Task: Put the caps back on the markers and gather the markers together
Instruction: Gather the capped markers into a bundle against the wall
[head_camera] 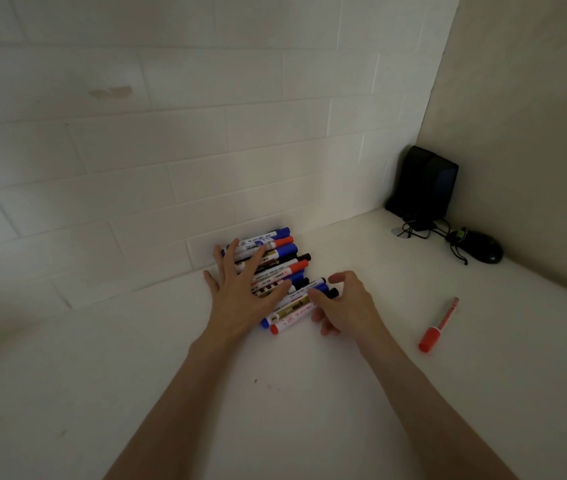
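Several capped markers (276, 252) with blue, red and black caps lie side by side in a row on the white table (275, 393), running from the tiled wall toward me. My left hand (242, 292) lies flat with fingers spread over the left part of the row. My right hand (346, 304) is curled with its fingertips touching the cap ends of the nearest markers (290, 311). One red marker (439, 325) lies alone on the table, well to the right of the pile.
A black speaker (422, 183) stands in the far right corner with tangled cables (420, 226) in front of it. A black computer mouse (482, 249) lies to its right. The tiled wall (171, 150) runs right behind the markers.
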